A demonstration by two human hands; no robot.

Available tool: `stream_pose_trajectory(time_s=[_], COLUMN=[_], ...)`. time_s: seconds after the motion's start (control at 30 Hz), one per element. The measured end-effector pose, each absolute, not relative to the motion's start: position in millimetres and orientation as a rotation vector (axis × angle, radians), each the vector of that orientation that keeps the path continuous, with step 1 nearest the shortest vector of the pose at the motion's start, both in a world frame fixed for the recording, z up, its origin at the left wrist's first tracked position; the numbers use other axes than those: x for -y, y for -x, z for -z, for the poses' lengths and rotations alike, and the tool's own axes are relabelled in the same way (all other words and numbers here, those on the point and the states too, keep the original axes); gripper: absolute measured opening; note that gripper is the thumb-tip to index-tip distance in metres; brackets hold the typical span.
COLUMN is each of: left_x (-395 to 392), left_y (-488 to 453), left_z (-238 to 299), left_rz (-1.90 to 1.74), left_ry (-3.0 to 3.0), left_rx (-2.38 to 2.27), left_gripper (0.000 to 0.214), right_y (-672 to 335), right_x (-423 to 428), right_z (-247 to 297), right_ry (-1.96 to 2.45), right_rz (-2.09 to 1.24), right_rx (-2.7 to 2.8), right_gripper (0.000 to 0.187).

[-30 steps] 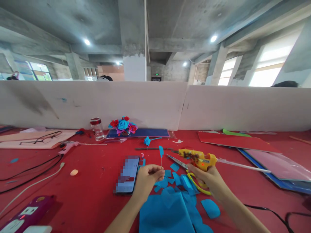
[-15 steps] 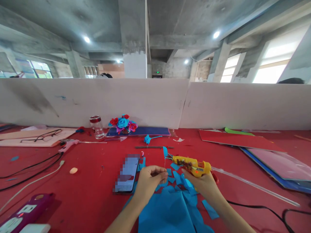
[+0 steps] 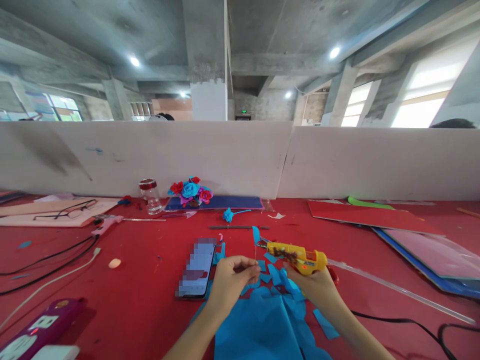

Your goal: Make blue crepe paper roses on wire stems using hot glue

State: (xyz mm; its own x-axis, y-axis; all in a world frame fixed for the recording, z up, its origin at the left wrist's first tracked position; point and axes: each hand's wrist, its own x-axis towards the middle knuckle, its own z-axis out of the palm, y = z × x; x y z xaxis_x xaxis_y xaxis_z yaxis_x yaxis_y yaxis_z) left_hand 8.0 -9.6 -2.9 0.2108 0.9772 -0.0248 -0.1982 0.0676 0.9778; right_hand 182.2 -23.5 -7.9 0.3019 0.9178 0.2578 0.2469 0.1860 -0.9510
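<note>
**Nozzle at the stem, just under the blue piece**

Nearest: blue sheet on the red table, loose blue scraps past it; purple power strip off to the near left, no legible text on it

Left hand: thumb and fingers pinched on a thin stem, long axis near upright, small blue piece on top, just beyond the fingertips

Right hand: wrapped round the yellow glue gun, right of the stem. Gun roughly level, pointing left, so the axes cross; nozzle contact vs small gap: can't tell. Hands apart; left is nearer the blue piece

Phone left of the left hand, screen pixelated

Farther: blue flower, then bouquet by the white partition

Writing: gun label too small to read; green sign far back, same
</note>
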Motion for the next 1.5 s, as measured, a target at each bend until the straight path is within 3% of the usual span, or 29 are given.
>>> stream_pose_trajectory(time_s=[0.67,1.0,1.1,1.23,1.5], left_x=[10,11,10,6,-1], left_y=[-7,-4,-2,1,8], left_z=[6,3,2,1,3], left_rz=[-1.096,-1.104,-1.122,-1.176,-1.261], left_ry=[-1.115,-1.124,-1.118,-1.107,-1.255], left_rx=[-0.929,-0.92,-0.925,-0.961,-1.076], left_gripper=[0.015,0.015,0.015,0.016,0.017], right_y=[-187,-194,-213,-264,-382], right_x=[24,23,20,19,23], right_z=[11,4,-2,0,60], right_ry=[1.354,1.526,1.583,1.554,1.672], right_rz=[-0.756,-0.927,-0.915,-0.914,-0.861], right_rx=[1.162,1.048,1.0,0.96,0.805], right_gripper=[0.013,0.029,0.035,0.028,0.016])
